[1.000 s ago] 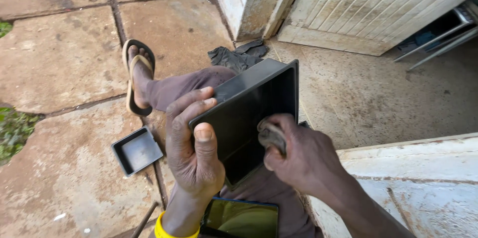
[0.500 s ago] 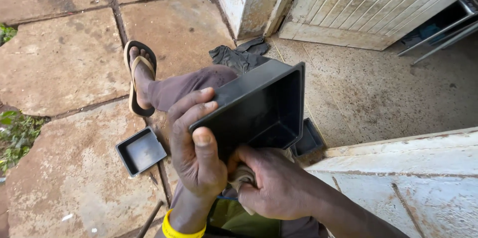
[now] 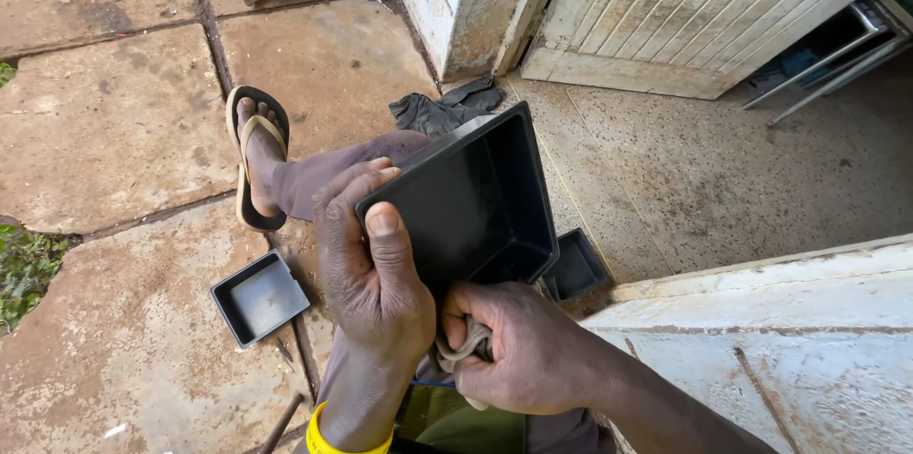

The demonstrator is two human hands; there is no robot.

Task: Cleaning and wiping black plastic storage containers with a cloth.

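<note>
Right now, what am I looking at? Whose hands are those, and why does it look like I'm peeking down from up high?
The camera sits on a person's head and looks down, so you see their own two hands. The left hand grips a black square tray, tilted up. The right hand presses a crumpled cloth against the tray's lower edge. On the stone ground lie two smaller black trays: one by the left hand, another behind the big tray. You also see the person's foot in a sandal and a dark glove.

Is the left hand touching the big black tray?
Touching. The head view shows the left hand gripping the black tray's near wall, thumb pressed inside and fingers wrapped over its edge.
</note>
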